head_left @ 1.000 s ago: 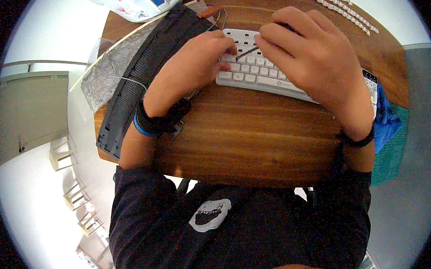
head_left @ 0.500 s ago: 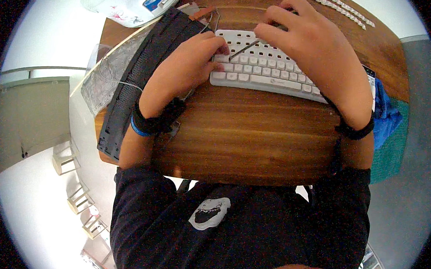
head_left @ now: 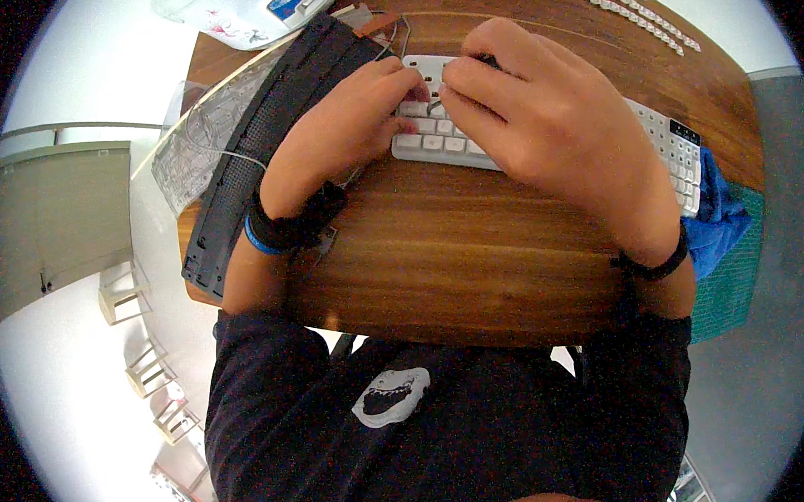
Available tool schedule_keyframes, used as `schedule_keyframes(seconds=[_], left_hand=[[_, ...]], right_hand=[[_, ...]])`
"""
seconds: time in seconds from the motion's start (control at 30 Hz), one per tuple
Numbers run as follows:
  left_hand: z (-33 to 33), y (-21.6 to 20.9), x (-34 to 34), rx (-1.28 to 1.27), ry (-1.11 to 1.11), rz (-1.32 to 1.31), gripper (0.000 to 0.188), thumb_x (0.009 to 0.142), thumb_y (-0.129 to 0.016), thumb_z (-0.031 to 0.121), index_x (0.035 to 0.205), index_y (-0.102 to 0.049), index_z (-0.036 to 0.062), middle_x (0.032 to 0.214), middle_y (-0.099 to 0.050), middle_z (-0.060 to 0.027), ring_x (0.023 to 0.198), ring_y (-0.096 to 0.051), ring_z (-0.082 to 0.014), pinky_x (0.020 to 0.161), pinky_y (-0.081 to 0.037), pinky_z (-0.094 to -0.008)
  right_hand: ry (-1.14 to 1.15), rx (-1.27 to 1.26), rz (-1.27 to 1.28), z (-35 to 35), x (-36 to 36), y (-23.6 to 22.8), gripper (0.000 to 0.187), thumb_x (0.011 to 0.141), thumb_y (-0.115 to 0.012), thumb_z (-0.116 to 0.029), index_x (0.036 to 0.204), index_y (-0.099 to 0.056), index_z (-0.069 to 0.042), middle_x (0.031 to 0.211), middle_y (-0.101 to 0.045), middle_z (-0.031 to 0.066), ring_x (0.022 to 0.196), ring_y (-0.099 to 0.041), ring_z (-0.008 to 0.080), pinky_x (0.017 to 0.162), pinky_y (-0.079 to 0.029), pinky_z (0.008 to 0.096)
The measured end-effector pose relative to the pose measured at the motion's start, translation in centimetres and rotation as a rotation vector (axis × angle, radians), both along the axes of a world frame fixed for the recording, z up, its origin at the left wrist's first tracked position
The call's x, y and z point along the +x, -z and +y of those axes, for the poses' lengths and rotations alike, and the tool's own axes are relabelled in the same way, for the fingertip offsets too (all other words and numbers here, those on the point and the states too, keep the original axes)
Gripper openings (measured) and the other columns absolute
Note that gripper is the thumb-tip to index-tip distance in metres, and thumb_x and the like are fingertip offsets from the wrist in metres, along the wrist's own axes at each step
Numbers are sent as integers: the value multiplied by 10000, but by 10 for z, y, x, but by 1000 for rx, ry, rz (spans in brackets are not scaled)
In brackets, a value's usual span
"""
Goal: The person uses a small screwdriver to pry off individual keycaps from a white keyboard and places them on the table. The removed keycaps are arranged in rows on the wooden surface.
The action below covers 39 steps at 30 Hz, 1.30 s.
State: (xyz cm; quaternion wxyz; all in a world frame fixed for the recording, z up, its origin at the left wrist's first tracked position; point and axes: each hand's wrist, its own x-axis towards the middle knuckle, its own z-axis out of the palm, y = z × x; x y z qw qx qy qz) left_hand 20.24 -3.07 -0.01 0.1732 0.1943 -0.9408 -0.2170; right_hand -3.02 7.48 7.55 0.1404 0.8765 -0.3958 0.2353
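A white keyboard [head_left: 433, 144] lies on the wooden table, with some keycaps on it and bare switch sockets in its upper rows. At its left end, my left hand [head_left: 349, 113] has thumb and fingers curled onto the keyboard around a keycap at the edge. Closed around a thin metal-shafted tool, apparently a screwdriver [head_left: 437, 103], my right hand [head_left: 540, 107] hangs over the keyboard's middle. The shaft's tip is down by the left-hand fingers. Most of the handle and many keys are hidden by the right hand.
To the left lie a long black panel [head_left: 260, 149] and clear plastic wrapping [head_left: 175, 172] with a cable. Rows of white keycaps [head_left: 630, 7] stand at the far right. A blue cloth [head_left: 719, 225] and green mat [head_left: 735, 279] are at right; a white appliance [head_left: 235, 23] stands far left.
My right hand has moved left and nearer to me with the screwdriver, uncovering the keyboard's right end. My left hand stays about where it was.
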Motion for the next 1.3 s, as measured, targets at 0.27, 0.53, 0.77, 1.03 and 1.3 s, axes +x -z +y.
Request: schedule_keyframes(seconds=[0.27, 0.53, 0.77, 1.03, 1.3], left_hand=[[-4, -8, -1, 87, -28, -127, 382, 821, -803, 35, 1172, -652, 41, 1089, -660, -185, 1051, -671, -406, 912, -558, -448], [-8, -10, 1, 136, -41, -153, 377, 806, -838, 62, 1142, -670, 40, 1047, -687, -173, 1008, -696, -388, 881, -570, -441], [-11, -13, 1, 179, -40, -156, 311, 838, -830, 99, 1109, -697, 25, 1013, -720, -175, 992, -720, -379, 872, -573, -426], [-6, -21, -2, 162, -57, -85, 244, 914, -778, 104, 1124, -690, 18, 1012, -726, -184, 997, -733, -354, 860, -575, -415], [13, -46, -19, 321, -186, 59, 268, 907, -808, 63, 1077, -610, 4, 968, -726, -155, 900, -777, -283, 784, -623, -374]], right_hand=[[243, 235, 203, -11, -51, 18, 253, 891, -702, -151, 1142, -714, -119, 1064, -713, 106, 986, -734, 330, 781, -642, 442], [204, 621, 84, -19, -77, 40, 324, 958, -718, -202, 1264, -694, -99, 1128, -743, 195, 1095, -695, 420, 913, -568, 525], [375, 505, 93, -46, -119, 66, 330, 968, -695, -142, 1284, -627, -76, 1124, -729, 227, 1096, -682, 451, 897, -552, 544], [319, 568, 49, -48, -113, 68, 375, 955, -699, -100, 1322, -624, -112, 1245, -689, 197, 1189, -647, 420, 973, -549, 498], [-106, 474, -282, -38, -39, 50, 385, 971, -746, -160, 1320, -616, -62, 1235, -673, 187, 1155, -667, 385, 982, -555, 438]])
